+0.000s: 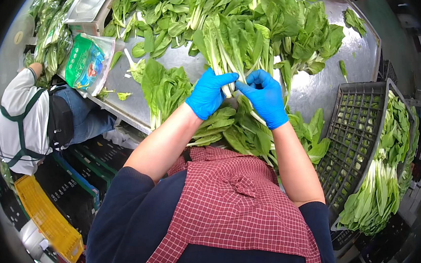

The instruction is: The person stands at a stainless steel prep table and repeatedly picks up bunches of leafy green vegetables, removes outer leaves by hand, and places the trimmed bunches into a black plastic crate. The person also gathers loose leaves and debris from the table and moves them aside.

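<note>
My left hand (209, 94), in a blue glove, is closed around the pale stem ends of a bunch of leafy greens (220, 50), whose leaves point away from me. My right hand (264, 98), gloved alike, has its thumb and fingertips together at a stem just beside that bunch; whether this stem belongs to the bunch is unclear. More loose greens (251, 131) lie beneath my hands at the near edge of the metal table (128, 97). Another bunch of greens (165, 89) rests left of my left hand, and a large heap (171, 13) spreads over the far side.
A scale (94, 2) and a green printed plastic bag (89, 64) stand at the left, near bagged greens (53, 34). A co-worker (26, 117) is beside them. A dark plastic crate (354, 139) with greens stands on the right. A yellow crate (48, 217) is at lower left.
</note>
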Motion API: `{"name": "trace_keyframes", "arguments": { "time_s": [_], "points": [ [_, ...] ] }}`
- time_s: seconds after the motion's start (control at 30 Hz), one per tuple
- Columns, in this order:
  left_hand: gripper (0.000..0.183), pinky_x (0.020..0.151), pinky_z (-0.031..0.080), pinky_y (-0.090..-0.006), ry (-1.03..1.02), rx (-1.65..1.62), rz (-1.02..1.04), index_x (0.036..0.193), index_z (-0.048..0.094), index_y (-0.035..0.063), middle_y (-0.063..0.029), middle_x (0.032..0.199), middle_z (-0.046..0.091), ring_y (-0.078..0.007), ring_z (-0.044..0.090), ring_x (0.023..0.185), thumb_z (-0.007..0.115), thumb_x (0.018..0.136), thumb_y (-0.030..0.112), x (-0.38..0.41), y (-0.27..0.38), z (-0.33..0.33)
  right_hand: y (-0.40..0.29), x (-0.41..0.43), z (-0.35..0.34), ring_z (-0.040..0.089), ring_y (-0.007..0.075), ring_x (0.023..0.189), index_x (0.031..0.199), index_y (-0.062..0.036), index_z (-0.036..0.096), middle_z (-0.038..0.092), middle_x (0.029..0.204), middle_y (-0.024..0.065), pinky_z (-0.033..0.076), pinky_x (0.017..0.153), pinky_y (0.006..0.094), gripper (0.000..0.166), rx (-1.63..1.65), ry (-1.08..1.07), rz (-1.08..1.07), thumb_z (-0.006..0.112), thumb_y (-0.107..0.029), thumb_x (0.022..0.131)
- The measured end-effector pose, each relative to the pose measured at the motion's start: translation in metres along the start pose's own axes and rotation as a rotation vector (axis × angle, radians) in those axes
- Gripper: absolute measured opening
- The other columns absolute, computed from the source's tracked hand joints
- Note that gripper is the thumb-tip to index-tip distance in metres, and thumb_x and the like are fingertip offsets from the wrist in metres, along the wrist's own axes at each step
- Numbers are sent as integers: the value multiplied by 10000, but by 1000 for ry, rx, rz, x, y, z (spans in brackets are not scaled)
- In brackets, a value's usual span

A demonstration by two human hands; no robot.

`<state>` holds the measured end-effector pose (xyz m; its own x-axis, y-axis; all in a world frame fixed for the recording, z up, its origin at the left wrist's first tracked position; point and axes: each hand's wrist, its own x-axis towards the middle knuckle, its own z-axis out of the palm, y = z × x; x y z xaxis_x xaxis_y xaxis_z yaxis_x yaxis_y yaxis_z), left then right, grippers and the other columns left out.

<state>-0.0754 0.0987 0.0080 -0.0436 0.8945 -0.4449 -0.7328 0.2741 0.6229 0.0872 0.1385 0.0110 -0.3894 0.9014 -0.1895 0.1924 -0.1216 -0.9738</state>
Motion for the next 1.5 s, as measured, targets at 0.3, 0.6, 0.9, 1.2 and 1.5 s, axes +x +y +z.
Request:
{"name": "trace_keyframes", "arguments": {
  "time_s": [0.3,0.6,0.9,1.2,1.5],
  "points": [
    [242,640,525,-258,-156,-154,42,1099,576,-1,-107,919,651,-184,648,783,567,858,-1,-12,6,4,-22,-34,7,582,121,647,922,-36,602,636,785,49,458,594,250,121,462,184,109,686,-110,878],
    [466,845,547,-382,-30,21,115,1305,461,-24,-172,1113,620,-252,650,908,534,845,1,-105,58,-48,14,-88,-15,572,118,658,936,-39,604,621,798,41,469,608,249,130,421,230,277,679,-133,884],
    [532,882,521,-351,167,254,17,1313,468,-25,-148,1160,617,-244,640,1002,606,802,29,-176,52,-80,35,-112,-37,572,102,647,962,-47,619,634,814,42,472,598,229,136,394,203,368,668,-155,896],
    [738,998,427,-376,307,1267,211,1404,368,-22,-232,1316,529,-319,530,1208,710,786,191,-166,18,-115,40,-133,-48,588,108,635,931,-12,638,650,782,57,475,594,251,224,95,-41,550,687,-226,886],
    [827,908,474,-433,446,1777,418,1377,385,-6,-229,1183,543,-389,557,1085,795,732,308,-166,37,-75,24,-138,-63,599,114,608,804,8,657,648,691,70,483,582,271,323,-222,-238,574,657,-300,902]
  ]
}}
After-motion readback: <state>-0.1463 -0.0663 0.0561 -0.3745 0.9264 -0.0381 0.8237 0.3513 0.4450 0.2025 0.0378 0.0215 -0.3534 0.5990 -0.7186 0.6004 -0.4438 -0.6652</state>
